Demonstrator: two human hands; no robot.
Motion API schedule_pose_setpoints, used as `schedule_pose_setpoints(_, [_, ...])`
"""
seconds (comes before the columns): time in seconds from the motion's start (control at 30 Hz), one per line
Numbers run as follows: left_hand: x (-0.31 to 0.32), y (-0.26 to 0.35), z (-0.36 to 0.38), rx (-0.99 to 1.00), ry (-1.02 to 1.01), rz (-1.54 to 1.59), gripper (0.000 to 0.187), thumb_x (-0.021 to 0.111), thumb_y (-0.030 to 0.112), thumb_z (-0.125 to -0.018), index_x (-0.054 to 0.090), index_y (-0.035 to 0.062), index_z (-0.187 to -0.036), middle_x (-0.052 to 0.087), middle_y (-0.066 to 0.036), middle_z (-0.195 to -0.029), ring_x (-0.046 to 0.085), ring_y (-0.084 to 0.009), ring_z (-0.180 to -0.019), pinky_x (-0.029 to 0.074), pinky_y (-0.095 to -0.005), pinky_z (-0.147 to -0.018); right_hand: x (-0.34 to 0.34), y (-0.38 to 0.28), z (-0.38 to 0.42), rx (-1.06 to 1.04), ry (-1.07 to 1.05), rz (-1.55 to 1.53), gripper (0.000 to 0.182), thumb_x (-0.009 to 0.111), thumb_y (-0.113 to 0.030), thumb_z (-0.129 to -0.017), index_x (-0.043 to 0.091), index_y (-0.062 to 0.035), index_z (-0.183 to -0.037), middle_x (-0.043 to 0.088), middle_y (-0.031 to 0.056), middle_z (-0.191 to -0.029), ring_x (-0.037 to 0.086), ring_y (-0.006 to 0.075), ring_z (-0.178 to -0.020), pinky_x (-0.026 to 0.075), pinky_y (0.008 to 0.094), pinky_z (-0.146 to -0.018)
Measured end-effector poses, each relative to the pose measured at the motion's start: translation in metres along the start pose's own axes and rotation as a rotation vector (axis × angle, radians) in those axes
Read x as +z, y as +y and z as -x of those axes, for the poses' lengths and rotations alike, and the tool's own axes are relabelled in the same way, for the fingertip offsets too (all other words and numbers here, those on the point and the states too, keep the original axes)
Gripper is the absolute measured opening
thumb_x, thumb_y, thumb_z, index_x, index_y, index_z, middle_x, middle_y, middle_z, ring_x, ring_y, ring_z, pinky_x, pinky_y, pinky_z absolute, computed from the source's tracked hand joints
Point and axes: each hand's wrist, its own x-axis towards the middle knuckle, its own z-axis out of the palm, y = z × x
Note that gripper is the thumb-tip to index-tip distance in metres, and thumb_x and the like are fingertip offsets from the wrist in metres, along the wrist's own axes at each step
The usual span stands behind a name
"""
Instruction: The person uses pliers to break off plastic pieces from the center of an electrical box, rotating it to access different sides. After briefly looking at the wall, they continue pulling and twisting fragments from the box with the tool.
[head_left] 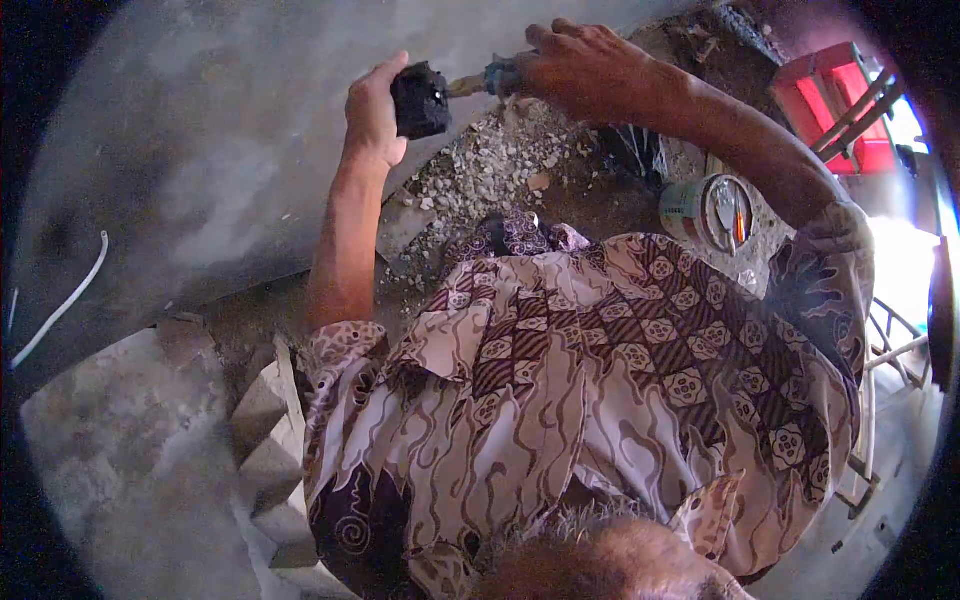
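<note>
My left hand point(374, 112) is closed around a black, box-like object point(421, 101) with a shiny spot on its side. Its exact kind is hard to make out. To the right of it, my right hand point(578, 68) is curled over a teal piece point(499, 76). From this teal piece a tan, narrow part point(467, 86) reaches toward the black object and seems to meet it. My right fingers partly hide what they grip. Both hands are in front of a grey concrete surface point(230, 90), above a heap of broken rubble point(480, 165).
A round tin point(686, 208) with an orange-handled tool point(740, 222) stands at right, near a black plastic bag point(640, 150). Farther right are a red box-like object point(838, 105) and metal legs point(870, 430). A white cable point(65, 305) sticks out at left.
</note>
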Motion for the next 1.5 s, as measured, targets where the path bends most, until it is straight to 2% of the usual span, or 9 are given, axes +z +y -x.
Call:
schedule_pose_setpoints(0.17, [-0.020,0.001,-0.010,0.077,-0.016,0.196,0.032,0.059,0.033,-0.095,0.068,0.0020,-0.099,0.072,-0.017,-0.100,0.071,-0.0313,-0.090,0.059,-0.0456,-0.080,0.000,0.021,-0.007,0.128,-0.169,-0.398,0.039,0.073,-0.017,-0.081,0.062,-0.0092,-0.118,0.055,0.0120,-0.122,0.057,0.0297,-0.113,0.052,0.0430,-0.094])
schedule_pose_setpoints(0.2, [-0.024,0.005,-0.005,0.028,-0.228,0.283,0.036,0.057,0.034,-0.096,0.068,0.0003,-0.100,0.071,-0.020,-0.103,0.070,-0.0337,-0.095,0.059,-0.0477,-0.081,0.001,0.024,-0.004,0.116,-0.168,-0.394,0.039,0.073,-0.017,-0.081,0.062,-0.0092,-0.118,0.055,0.0120,-0.122,0.057,0.0297,-0.113,0.052,0.0430,-0.094])
schedule_pose_setpoints(0.23, [-0.026,0.007,-0.001,-0.025,-0.442,0.366,0.040,0.055,0.036,-0.097,0.068,-0.0014,-0.101,0.070,-0.023,-0.106,0.069,-0.0361,-0.100,0.059,-0.0499,-0.082,0.002,0.027,0.000,0.032,0.016,-0.380,0.037,0.072,-0.016,-0.082,0.062,-0.0080,-0.117,0.055,0.0122,-0.119,0.058,0.0299,-0.112,0.051,0.0434,-0.094])
schedule_pose_setpoints(0.33, [-0.023,0.011,-0.001,-0.069,-0.490,0.406,0.046,0.050,0.038,-0.099,0.067,-0.0041,-0.104,0.068,-0.028,-0.108,0.067,-0.0394,-0.104,0.058,-0.0526,-0.082,-0.011,0.030,-0.001,-0.090,0.264,-0.283,0.033,0.068,-0.016,-0.086,0.062,-0.0056,-0.117,0.056,0.0135,-0.115,0.058,0.0315,-0.109,0.050,0.0445,-0.093])
schedule_pose_setpoints(0.4, [-0.019,0.012,-0.001,-0.054,-0.483,0.359,0.045,0.050,0.038,-0.099,0.067,-0.0039,-0.104,0.069,-0.026,-0.107,0.067,-0.0391,-0.103,0.058,-0.0525,-0.082,-0.030,0.030,-0.003,-0.129,0.330,-0.198,0.030,0.066,-0.016,-0.089,0.061,-0.0044,-0.116,0.056,0.0146,-0.114,0.058,0.0328,-0.108,0.049,0.0451,-0.091])
schedule_pose_setpoints(0.47, [-0.012,0.012,-0.001,-0.041,-0.476,0.312,0.045,0.051,0.038,-0.099,0.067,-0.0037,-0.104,0.069,-0.025,-0.106,0.067,-0.0389,-0.103,0.058,-0.0524,-0.082,-0.047,0.028,-0.001,-0.155,0.086,-0.146,0.026,0.061,-0.017,-0.088,0.062,-0.0047,-0.110,0.049,0.0197,-0.134,0.046,0.0357,-0.130,0.045,0.0536,-0.104])
schedule_pose_setpoints(0.97, [-0.003,0.014,0.003,0.037,-0.372,0.065,0.042,0.051,0.038,-0.099,0.067,-0.0008,-0.103,0.071,-0.014,-0.097,0.070,-0.0278,-0.084,0.059,-0.0469,-0.079,-0.065,0.021,-0.010,-0.145,-0.012,-0.101,0.022,0.062,-0.022,-0.090,0.062,-0.0066,-0.106,0.050,0.0198,-0.133,0.047,0.0349,-0.129,0.047,0.0589,-0.099])
schedule_pose_setpoints(1.07, [-0.006,0.011,-0.002,0.013,-0.426,0.130,0.039,0.051,0.035,-0.100,0.067,-0.0002,-0.104,0.071,-0.013,-0.097,0.070,-0.0263,-0.085,0.059,-0.0445,-0.077,-0.044,0.018,-0.003,-0.204,0.234,-0.104,0.022,0.062,-0.022,-0.090,0.062,-0.0086,-0.108,0.049,0.0197,-0.134,0.047,0.0352,-0.129,0.047,0.0589,-0.100])
schedule_pose_setpoints(1.5, [0.002,0.006,-0.008,-0.049,-0.516,0.089,0.030,0.060,0.026,-0.097,0.068,-0.0026,-0.100,0.072,-0.012,-0.093,0.071,-0.0200,-0.082,0.059,-0.0327,-0.073,-0.026,0.021,-0.015,-0.215,0.038,-0.235,0.017,0.064,-0.022,-0.085,0.067,-0.0119,-0.099,0.052,0.0155,-0.109,0.054,0.0336,-0.103,0.050,0.0460,-0.084])
